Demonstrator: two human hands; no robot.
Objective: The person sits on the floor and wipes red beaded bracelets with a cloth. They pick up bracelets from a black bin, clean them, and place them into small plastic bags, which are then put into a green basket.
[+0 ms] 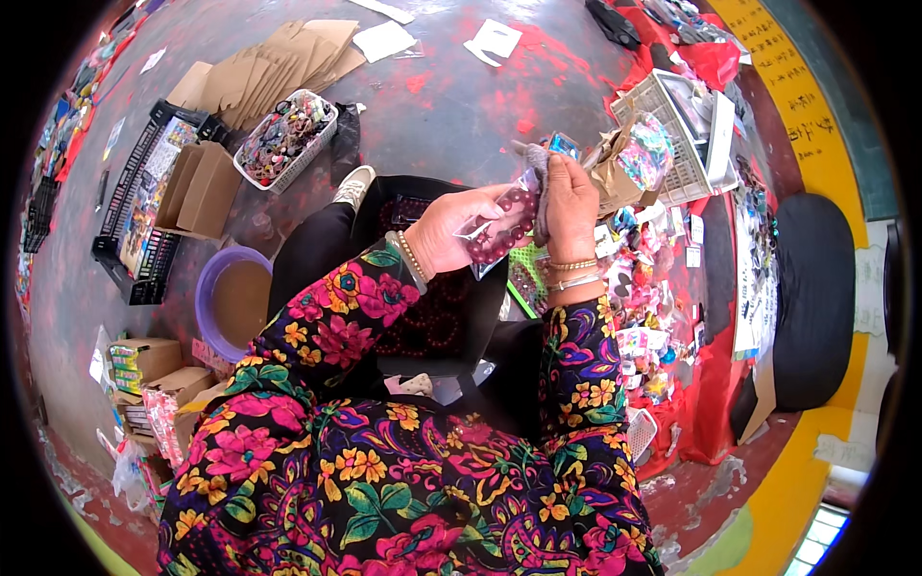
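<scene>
Bag (498, 230): clear plastic film, glossy, creased. Enclosed beads (520, 202): smooth, glossy. Grey fabric (542, 227): matt cloth. Purple basin (206, 293): smooth plastic. Flattened cartons (279, 69): matt cardboard. Black crate (120, 223): rigid plastic. Printed garment (403, 499): cloth, matt. Floor (423, 96): hard, patchily worn, faintly reflective.

Floor (427, 120) ahead offers passage; white basket (307, 156) and cream crate (680, 134) block either side.

Dark red beads (520, 206); black sleeves (582, 379) (pink, yellow floral); purple basin (206, 293).
</scene>
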